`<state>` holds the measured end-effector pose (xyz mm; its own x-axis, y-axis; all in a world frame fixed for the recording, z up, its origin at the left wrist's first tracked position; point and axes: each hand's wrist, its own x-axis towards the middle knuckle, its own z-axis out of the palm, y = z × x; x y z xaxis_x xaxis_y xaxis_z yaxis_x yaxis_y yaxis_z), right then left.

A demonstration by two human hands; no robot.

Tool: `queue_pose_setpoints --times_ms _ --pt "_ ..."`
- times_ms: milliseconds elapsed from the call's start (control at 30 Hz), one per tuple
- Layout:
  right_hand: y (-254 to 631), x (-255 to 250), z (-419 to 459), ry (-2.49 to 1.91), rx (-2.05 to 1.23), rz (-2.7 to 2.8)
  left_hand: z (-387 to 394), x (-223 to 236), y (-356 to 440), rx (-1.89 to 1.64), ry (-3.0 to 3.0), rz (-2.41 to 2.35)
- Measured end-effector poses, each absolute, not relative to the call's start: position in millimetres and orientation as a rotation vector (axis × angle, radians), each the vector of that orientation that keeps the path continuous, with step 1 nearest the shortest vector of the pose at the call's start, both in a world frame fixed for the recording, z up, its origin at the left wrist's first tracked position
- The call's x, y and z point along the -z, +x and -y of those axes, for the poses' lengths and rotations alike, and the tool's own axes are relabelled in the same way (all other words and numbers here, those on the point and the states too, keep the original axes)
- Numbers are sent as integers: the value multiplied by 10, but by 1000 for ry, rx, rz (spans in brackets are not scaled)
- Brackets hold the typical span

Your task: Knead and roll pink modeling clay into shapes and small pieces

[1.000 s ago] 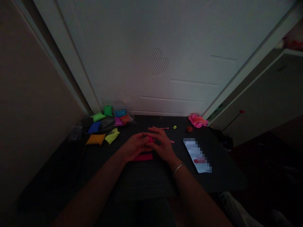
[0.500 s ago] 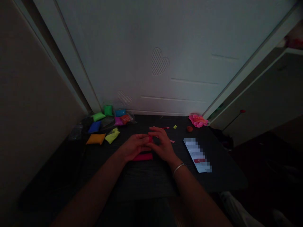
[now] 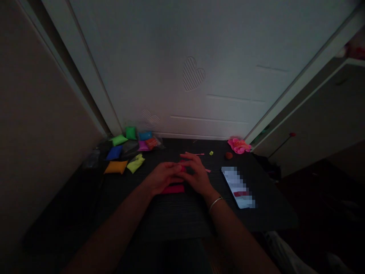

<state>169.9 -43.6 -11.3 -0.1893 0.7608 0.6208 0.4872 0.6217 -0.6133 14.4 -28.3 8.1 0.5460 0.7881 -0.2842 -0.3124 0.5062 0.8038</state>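
Both of my hands meet over the middle of the dark table [image 3: 182, 220]. Pinched between their fingertips is a small piece of pinkish-red clay [image 3: 182, 166], mostly hidden by the fingers. My left hand [image 3: 164, 177] is closed on it from the left, and my right hand [image 3: 196, 173], with a bracelet at the wrist, grips it from the right. Below the hands lies a flat red strip-like packet [image 3: 173, 189]. Just beyond the right hand a pink stick-like tool [image 3: 199, 154] and another small pink piece [image 3: 208, 170] show in part.
Several coloured clay packets lie at the back left, among them an orange one [image 3: 115, 167] and a yellow one [image 3: 136, 163]. To the right are a lit phone [image 3: 238, 187], a brownish-red ball [image 3: 228, 155], a yellow bit [image 3: 211, 153] and a pink flower-like piece [image 3: 240, 145].
A little more of the red clay shows between my fingers, which have shifted slightly. The things on the table have stayed put.
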Motion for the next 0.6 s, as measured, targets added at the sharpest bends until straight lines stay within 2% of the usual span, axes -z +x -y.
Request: queue_pose_setpoints --times_ms 600 --pt "1720 131 440 -985 -263 1826 309 -67 179 -749 840 -711"
